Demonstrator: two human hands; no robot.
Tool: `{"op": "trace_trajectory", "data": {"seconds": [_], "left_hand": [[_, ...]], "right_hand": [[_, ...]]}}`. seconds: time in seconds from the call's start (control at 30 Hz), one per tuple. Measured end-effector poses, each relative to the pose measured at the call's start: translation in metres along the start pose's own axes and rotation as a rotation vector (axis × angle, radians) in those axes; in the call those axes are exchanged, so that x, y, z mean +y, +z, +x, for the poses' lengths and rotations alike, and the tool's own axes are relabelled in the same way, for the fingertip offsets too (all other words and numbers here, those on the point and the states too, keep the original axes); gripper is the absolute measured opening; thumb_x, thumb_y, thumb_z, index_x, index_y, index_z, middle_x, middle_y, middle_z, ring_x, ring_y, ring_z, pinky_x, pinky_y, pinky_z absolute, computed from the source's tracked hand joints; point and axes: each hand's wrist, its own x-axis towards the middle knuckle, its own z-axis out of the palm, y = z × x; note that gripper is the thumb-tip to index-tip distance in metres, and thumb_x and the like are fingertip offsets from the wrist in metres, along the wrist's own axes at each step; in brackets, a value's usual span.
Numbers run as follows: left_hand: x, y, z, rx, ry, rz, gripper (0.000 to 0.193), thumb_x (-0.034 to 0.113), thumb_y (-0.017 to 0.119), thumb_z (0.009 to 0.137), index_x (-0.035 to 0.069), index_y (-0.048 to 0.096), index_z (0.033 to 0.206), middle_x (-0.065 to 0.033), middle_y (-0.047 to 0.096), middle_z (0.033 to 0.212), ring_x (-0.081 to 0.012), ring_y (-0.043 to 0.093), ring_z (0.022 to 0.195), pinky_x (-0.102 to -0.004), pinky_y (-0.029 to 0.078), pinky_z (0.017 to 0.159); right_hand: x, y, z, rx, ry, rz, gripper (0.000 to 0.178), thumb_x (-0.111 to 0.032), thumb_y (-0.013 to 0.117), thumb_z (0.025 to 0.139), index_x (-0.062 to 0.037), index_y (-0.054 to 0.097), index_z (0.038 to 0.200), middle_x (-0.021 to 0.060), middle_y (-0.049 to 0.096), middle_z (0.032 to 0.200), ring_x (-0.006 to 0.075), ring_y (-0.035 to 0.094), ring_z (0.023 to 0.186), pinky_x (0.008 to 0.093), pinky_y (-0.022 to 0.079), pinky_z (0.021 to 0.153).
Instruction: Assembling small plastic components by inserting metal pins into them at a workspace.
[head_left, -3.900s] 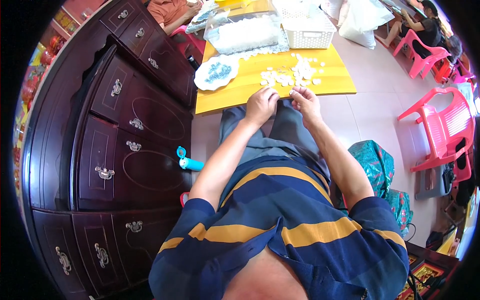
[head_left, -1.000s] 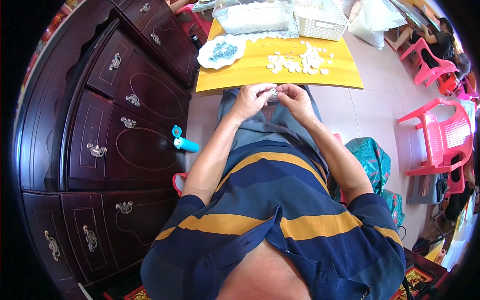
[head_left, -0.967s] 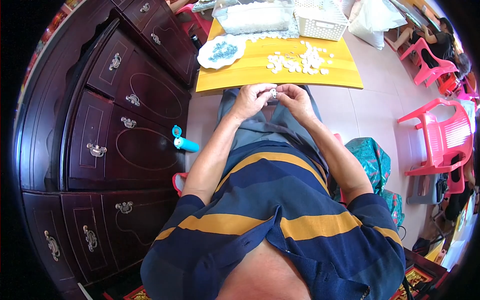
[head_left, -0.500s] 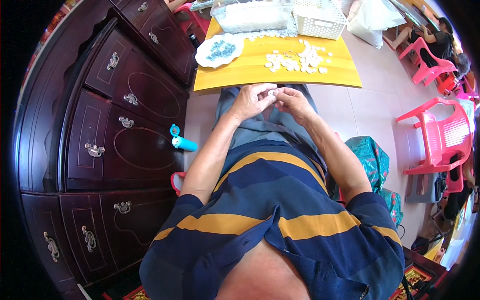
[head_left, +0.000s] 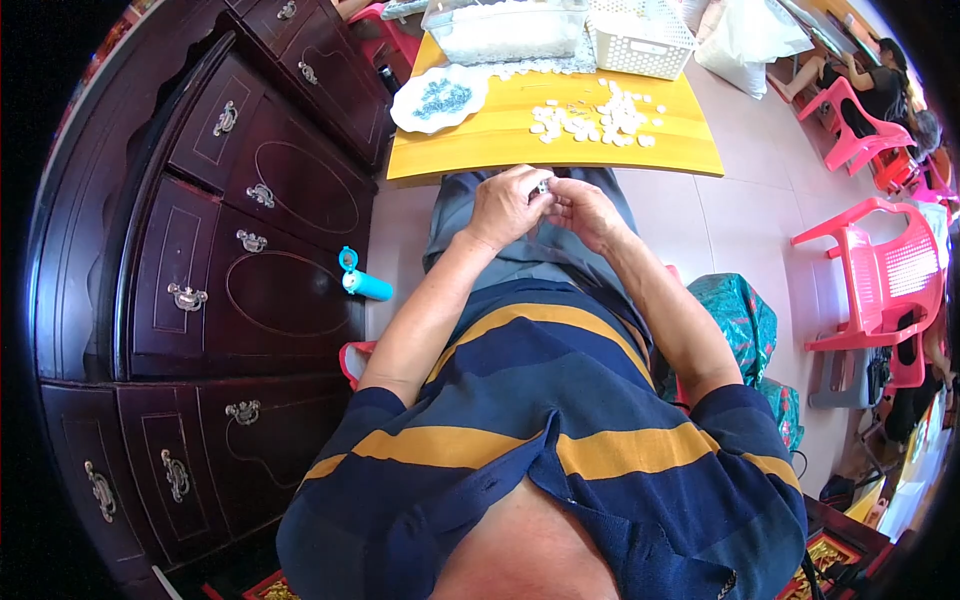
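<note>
Both hands meet over my lap, just in front of the table's near edge. My left hand point(head_left: 507, 207) is closed, its thumb and fingertips pinching a small white piece point(head_left: 543, 187) with a dark spot in it. From the other side my right hand point(head_left: 588, 212) grips the same piece with bent fingers. Much of it is covered by the fingertips. On the yellow table point(head_left: 480, 150) beyond lie many small white pieces point(head_left: 620, 115) in a loose spread. Left of them a white scalloped plate point(head_left: 408, 105) holds a heap of tiny blue-grey parts point(head_left: 445, 99).
A clear plastic bin point(head_left: 505, 40) of white pieces and a white perforated basket point(head_left: 640, 50) stand at the table's back. Dark wooden drawers point(head_left: 290, 200) line the left, with a turquoise bottle point(head_left: 370, 287) beside them. Pink chairs point(head_left: 880, 270) and a seated person point(head_left: 880, 85) are at right.
My fingers have closed further around the small white piece, and my left hand has turned slightly. A dark spot now shows on the piece. The table's contents look the same.
</note>
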Motion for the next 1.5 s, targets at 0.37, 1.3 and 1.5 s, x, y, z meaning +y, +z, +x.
{"op": "trace_trajectory", "data": {"seconds": [0.37,1.3,1.5], "left_hand": [[-0.004,-0.001,0.002,0.030,0.054,-0.050,0.020,0.014,0.074,0.079,0.006,0.072,0.098,-0.0131,0.072,0.091,-0.0306,0.070,0.083,-0.0362,0.055,0.073],[-0.021,0.011,0.000,-0.056,-0.146,-0.362,0.026,0.016,0.073,0.082,0.006,0.069,0.106,-0.0095,0.069,0.080,-0.0217,0.067,0.069,-0.0344,0.054,0.067],[-0.021,0.008,0.007,-0.137,-0.195,-0.418,0.017,0.013,0.069,0.084,0.005,0.070,0.099,-0.0117,0.070,0.082,-0.0252,0.068,0.071,-0.0349,0.053,0.067]], "right_hand": [[0.003,0.002,-0.001,0.005,-0.018,0.041,0.016,-0.021,0.065,0.093,-0.0077,0.069,0.100,0.0009,0.071,0.088,0.0091,0.065,0.076,0.0241,0.053,0.071],[-0.082,0.006,0.011,0.194,-0.315,-0.368,0.025,-0.026,0.054,0.094,-0.0027,0.064,0.095,0.0087,0.071,0.088,0.0122,0.062,0.069,0.0251,0.048,0.063],[-0.210,-0.024,0.071,0.463,-0.541,-1.145,0.039,-0.033,0.055,0.090,0.0021,0.072,0.093,0.0103,0.073,0.079,0.0149,0.069,0.073,0.0299,0.053,0.072]]}}
